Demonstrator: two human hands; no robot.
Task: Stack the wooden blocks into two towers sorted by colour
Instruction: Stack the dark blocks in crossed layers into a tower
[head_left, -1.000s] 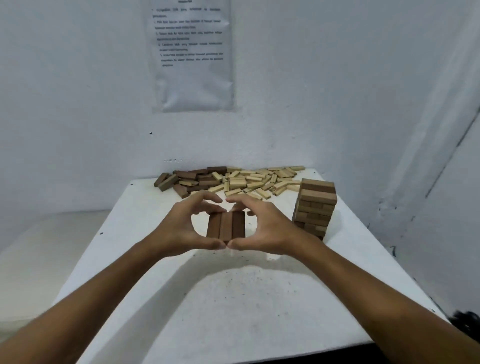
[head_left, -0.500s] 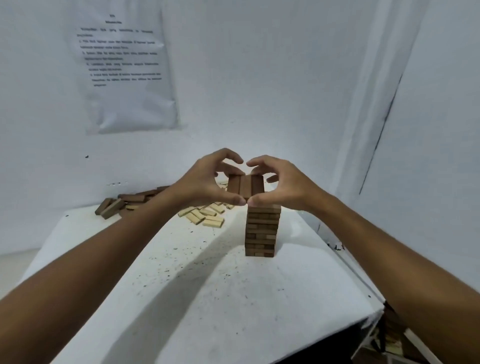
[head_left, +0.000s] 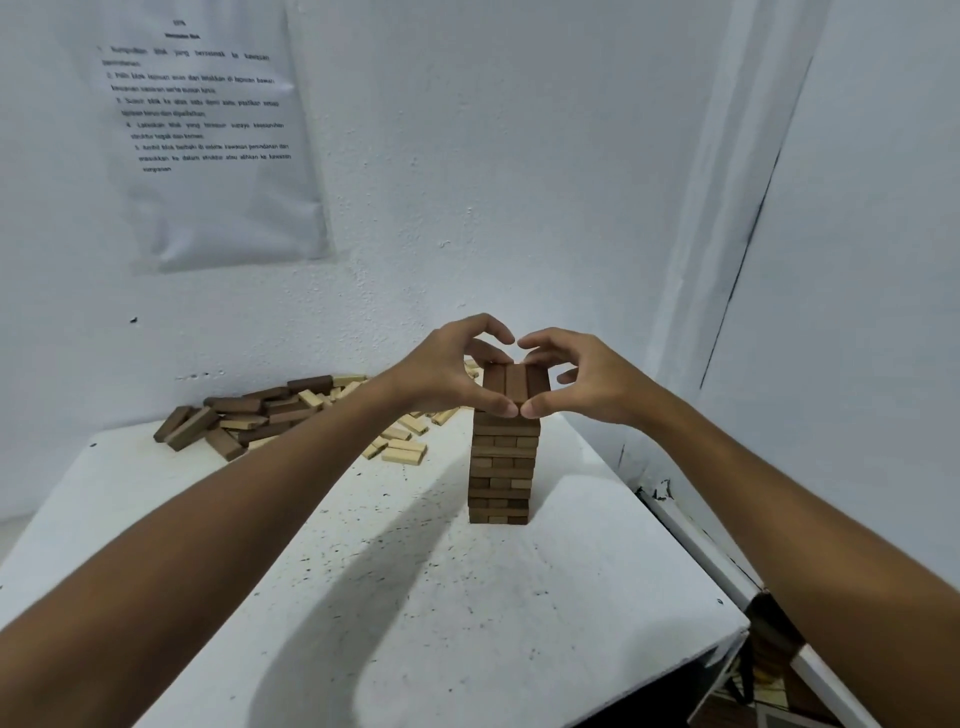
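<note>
- Three dark blocks (head_left: 516, 383), side by side as one layer, sat at the top of the dark tower (head_left: 502, 462), held between both hands.
- The left hand (head_left: 453, 371) curled round the layer's left side, thumb at the near edge and fingers arched over the far edge.
- The right hand (head_left: 581, 376) mirrored it on the right side, thumb tip meeting the left thumb at the near edge of the layer, fingers bent over the far edge.
- Whether the layer already rested fully on the tower could not be told.
- The dark tower stood upright on the white worktop (head_left: 519, 597), towards its right side.
- Behind the left forearm lay a loose heap of dark blocks (head_left: 249, 413) mixed with light blocks (head_left: 402, 452), spread along the worktop's far edge by the wall.
- A printed sheet (head_left: 208, 130) hung on the wall above the heap, its text too blurred to read.
</note>
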